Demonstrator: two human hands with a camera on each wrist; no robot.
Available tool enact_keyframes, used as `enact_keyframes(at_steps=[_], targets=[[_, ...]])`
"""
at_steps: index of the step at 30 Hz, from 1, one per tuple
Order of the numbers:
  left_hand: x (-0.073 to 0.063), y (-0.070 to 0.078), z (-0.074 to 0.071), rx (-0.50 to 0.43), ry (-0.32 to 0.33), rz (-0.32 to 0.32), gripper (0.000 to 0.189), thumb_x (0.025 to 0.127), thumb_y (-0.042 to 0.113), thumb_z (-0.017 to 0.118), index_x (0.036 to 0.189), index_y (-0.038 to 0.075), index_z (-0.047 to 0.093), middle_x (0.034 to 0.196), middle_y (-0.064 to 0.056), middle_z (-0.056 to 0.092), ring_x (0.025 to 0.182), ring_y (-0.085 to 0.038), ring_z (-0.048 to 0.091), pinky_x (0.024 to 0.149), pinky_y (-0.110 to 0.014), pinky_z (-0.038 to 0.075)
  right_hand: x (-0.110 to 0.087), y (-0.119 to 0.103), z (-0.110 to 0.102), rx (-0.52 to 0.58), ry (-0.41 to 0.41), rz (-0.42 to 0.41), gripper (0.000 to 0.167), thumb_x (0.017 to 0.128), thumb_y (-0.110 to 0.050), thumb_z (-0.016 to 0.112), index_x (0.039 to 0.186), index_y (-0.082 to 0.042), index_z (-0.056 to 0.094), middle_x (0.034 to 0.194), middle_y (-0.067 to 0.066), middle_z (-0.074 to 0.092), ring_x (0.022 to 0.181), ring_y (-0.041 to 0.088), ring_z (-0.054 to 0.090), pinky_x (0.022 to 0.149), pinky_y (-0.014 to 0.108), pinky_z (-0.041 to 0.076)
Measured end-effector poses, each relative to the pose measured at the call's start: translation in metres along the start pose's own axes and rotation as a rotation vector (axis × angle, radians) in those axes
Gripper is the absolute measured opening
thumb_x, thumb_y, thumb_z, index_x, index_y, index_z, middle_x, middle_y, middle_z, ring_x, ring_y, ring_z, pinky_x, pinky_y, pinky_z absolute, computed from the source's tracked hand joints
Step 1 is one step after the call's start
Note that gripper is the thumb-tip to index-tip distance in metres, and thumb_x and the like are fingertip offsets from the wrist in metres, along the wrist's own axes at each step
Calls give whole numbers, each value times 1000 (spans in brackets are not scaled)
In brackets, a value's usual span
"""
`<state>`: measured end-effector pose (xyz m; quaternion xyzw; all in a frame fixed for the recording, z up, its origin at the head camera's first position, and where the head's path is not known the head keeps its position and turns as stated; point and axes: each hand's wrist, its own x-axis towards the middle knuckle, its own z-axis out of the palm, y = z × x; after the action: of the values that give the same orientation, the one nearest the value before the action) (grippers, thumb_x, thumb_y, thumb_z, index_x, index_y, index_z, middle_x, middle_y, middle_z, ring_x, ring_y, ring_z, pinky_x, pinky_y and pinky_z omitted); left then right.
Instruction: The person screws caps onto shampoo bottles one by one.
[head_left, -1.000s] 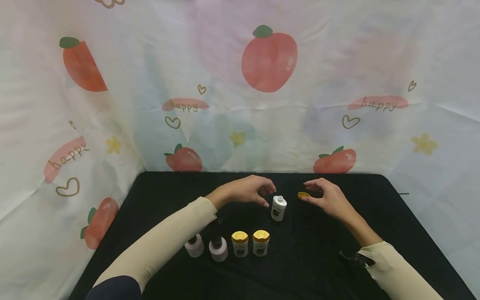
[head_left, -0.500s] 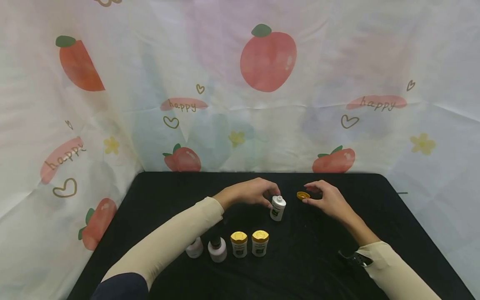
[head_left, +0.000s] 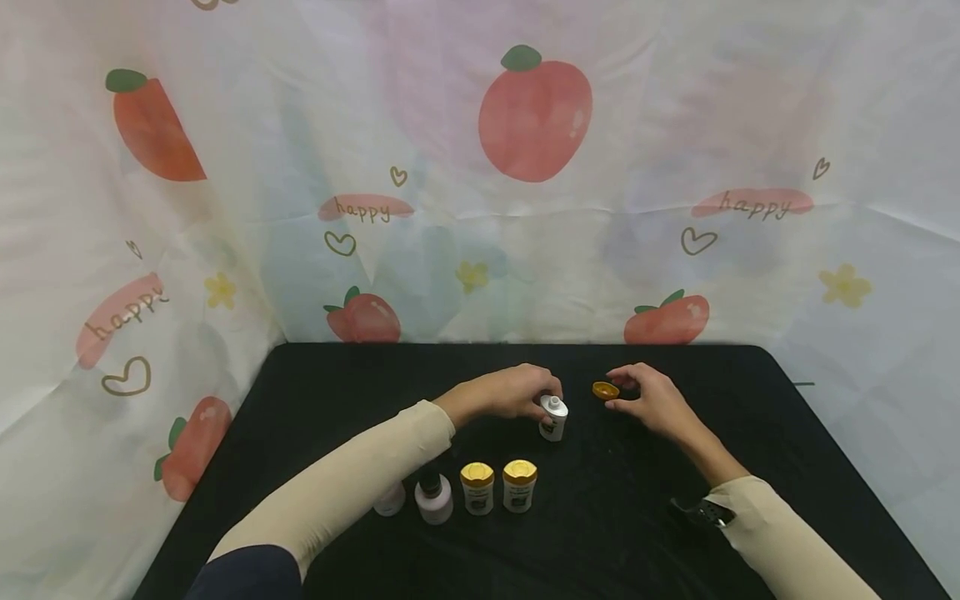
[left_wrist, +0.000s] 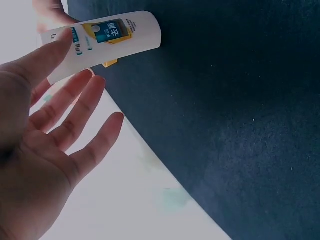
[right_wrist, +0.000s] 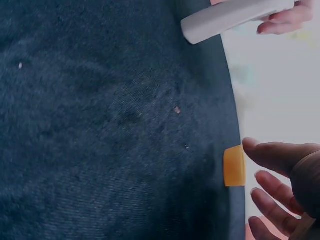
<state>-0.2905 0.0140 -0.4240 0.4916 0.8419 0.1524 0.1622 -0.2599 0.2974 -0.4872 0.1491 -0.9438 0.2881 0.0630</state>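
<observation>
A white shampoo bottle (head_left: 553, 418) with no cap on its neck stands on the black table, its printed label showing in the left wrist view. My left hand (head_left: 517, 392) holds it near the top, the thumb (left_wrist: 52, 52) across its front and the other fingers spread out loosely. To the right, a yellow cap (head_left: 606, 390) lies with its hollow side up. My right hand (head_left: 654, 402) is beside this cap, thumb and fingers apart; in the right wrist view the thumb tip is right at the yellow cap's (right_wrist: 234, 166) edge.
Nearer the front stand two white bottles with yellow caps, a left one (head_left: 478, 489) and a right one (head_left: 520, 486). Left of them is a pale pink bottle (head_left: 434, 500) with a dark top; another pale bottle (head_left: 390, 500) is partly hidden by my left sleeve. A printed curtain (head_left: 570, 275) hangs behind.
My left hand has moved right and down onto the white bottle and taken hold of it. The right hand has stayed beside the yellow cap, almost still.
</observation>
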Motion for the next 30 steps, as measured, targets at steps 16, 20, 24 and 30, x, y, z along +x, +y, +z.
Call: enact_keyframes(at_steps=[16, 20, 24, 30], targets=[[-8, 3, -7, 59, 31, -15, 25, 95, 27, 73, 116, 14, 69, 113, 2, 64, 96, -6, 59, 81, -19, 50, 7, 6, 9, 11, 19, 12, 38, 84, -11, 83, 118, 1, 70, 111, 18, 67, 98, 34, 66, 86, 55, 53], [-12, 3, -9, 23, 40, -21, 21, 96, 26, 72, 113, 13, 68, 107, 4, 66, 91, -4, 60, 77, -18, 50, 8, 7, 10, 3, 44, 16, 36, 84, -9, 83, 116, 1, 71, 106, 16, 66, 95, 32, 65, 83, 54, 53], [-18, 2, -10, -38, 58, -43, 19, 98, 25, 71, 111, 13, 66, 102, 5, 67, 85, -3, 61, 73, -18, 50, 8, 6, 11, -2, 53, 31, 36, 84, -8, 83, 117, 1, 70, 106, 16, 63, 95, 32, 65, 82, 54, 53], [-27, 0, -11, -87, 102, -68, 22, 99, 28, 70, 115, 14, 65, 104, 6, 67, 88, -2, 62, 76, -19, 51, 9, 5, 13, -33, 13, 57, 41, 86, -13, 82, 123, 1, 69, 113, 20, 62, 100, 36, 63, 82, 56, 52]])
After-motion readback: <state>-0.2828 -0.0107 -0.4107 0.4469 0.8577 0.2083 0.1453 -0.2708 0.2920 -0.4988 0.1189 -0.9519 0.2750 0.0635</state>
